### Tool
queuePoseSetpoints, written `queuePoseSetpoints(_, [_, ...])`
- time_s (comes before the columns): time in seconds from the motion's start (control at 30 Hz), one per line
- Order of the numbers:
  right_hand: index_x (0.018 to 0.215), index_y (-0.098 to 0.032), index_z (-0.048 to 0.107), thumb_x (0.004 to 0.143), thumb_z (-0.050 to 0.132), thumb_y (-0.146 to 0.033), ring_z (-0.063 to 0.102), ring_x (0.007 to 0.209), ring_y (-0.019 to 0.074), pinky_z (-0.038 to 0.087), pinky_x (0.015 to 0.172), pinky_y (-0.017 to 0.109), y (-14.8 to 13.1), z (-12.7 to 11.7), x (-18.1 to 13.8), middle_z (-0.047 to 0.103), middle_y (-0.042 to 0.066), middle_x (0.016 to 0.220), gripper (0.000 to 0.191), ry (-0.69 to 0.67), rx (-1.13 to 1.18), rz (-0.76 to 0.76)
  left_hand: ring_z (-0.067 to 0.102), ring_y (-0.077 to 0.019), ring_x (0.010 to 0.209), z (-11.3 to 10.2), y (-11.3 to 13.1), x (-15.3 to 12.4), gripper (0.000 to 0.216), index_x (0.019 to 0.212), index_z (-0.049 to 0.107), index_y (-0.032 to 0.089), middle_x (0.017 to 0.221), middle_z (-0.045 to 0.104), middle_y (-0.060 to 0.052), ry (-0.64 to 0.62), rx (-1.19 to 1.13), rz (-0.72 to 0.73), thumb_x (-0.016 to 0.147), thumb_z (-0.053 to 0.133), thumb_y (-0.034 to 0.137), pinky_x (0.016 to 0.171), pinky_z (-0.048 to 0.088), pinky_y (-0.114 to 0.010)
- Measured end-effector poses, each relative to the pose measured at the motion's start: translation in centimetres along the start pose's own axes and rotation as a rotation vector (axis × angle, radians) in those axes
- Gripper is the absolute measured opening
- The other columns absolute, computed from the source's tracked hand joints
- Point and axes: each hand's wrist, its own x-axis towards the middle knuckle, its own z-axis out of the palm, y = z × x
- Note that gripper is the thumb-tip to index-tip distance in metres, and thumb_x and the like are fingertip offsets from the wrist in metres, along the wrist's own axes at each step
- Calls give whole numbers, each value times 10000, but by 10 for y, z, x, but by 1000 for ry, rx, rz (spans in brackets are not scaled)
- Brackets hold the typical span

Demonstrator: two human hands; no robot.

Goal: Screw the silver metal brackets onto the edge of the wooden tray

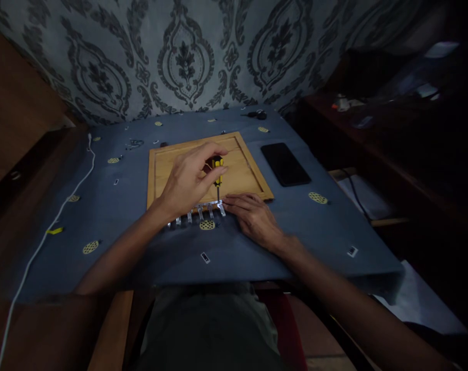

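Note:
A yellow-and-black screwdriver (218, 178) stands upright, its tip on the right end of a shiny hook rail (205, 205). The fingers and thumb of my left hand (191, 175) are curled around its handle. My right hand (255, 216) lies low at the front edge of a wooden board (249, 172), its fingertips pressed together on the rail's right end. Several hooks hang from the rail over the board's near edge. My left hand and forearm hide part of the board and perhaps the rail's left end.
A black phone (284, 164) lies right of the board. A dark tool (255, 115) rests at the back of the blue patterned tablecloth (241, 268). A small clear packet (134, 144) sits back left. A white cable (66, 203) runs down the left side.

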Motion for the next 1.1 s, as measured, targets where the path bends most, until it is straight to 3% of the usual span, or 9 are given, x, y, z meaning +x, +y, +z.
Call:
queuePoseSetpoints(0.23, [1286, -249, 730, 881, 489, 10, 690, 1253, 250, 540, 1047, 509, -1, -1, 0, 761, 77, 1302, 537, -37, 14, 43, 730, -168, 972, 3, 0, 0, 170, 1093, 682, 174, 1101, 769, -50, -8, -5, 8, 927, 649, 191, 851, 608, -294])
queuePoseSetpoints(0.7, [1283, -260, 735, 902, 502, 16, 697, 1238, 240, 538, 1043, 473, 1, 2, 0, 769, 63, 1288, 524, -12, 25, 25, 705, -164, 878, 2, 0, -1, 176, 1120, 720, 200, 980, 716, -41, -14, 169, 122, 988, 654, 296, 786, 584, -276])
queuePoseSetpoints(0.93, [1270, -239, 739, 909, 486, 2, 699, 1232, 246, 540, 1039, 488, 0, 2, 1, 772, 88, 1273, 502, -4, 30, 20, 724, -179, 967, -3, -1, 1, 217, 1170, 708, 191, 1114, 760, -55, -62, 114, 105, 970, 629, 216, 900, 600, -316])
queuePoseSetpoints(1.1, [1267, -258, 743, 922, 492, -18, 699, 1235, 248, 547, 1038, 498, 0, 1, 1, 772, 79, 1277, 489, -24, 29, 42, 723, -171, 938, -3, 0, 1, 201, 1151, 701, 190, 1106, 757, -53, -76, 100, 83, 973, 632, 252, 867, 615, -305])
